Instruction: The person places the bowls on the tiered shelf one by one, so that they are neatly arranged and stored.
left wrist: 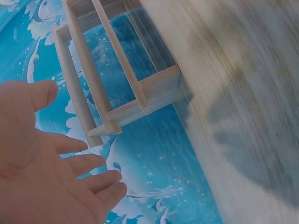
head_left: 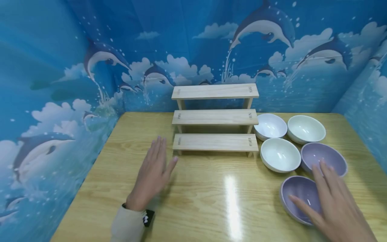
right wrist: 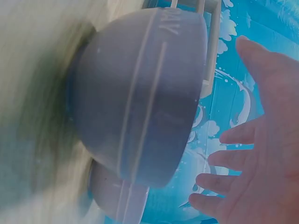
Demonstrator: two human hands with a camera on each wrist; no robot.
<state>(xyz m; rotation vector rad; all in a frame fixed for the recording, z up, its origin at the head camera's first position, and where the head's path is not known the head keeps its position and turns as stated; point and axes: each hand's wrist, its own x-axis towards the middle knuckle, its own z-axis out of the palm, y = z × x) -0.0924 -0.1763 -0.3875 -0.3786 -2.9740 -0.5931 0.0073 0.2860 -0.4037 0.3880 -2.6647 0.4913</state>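
My left hand (head_left: 152, 173) hovers over the table in front of the wooden shelf's left end, fingers straight and thumb spread, holding nothing. The three-step wooden shelf (head_left: 215, 143) stands at the back middle with bare steps. Over the near purple bowl (head_left: 297, 191) my right hand (head_left: 338, 201) is held with straight fingers, gripping nothing. In the right wrist view a gap shows between that hand and a purple bowl (right wrist: 135, 93). Behind it sits a second purple bowl (head_left: 323, 156), partly covered by my fingertips in the head view.
Right of the shelf stand a white bowl (head_left: 280, 155), a pale lavender-white bowl (head_left: 270, 126) and a pale greenish-white bowl (head_left: 306, 129), close together. A blue dolphin-printed backdrop (head_left: 181, 43) encloses the wood-grain table (head_left: 196, 195) at the back and sides.
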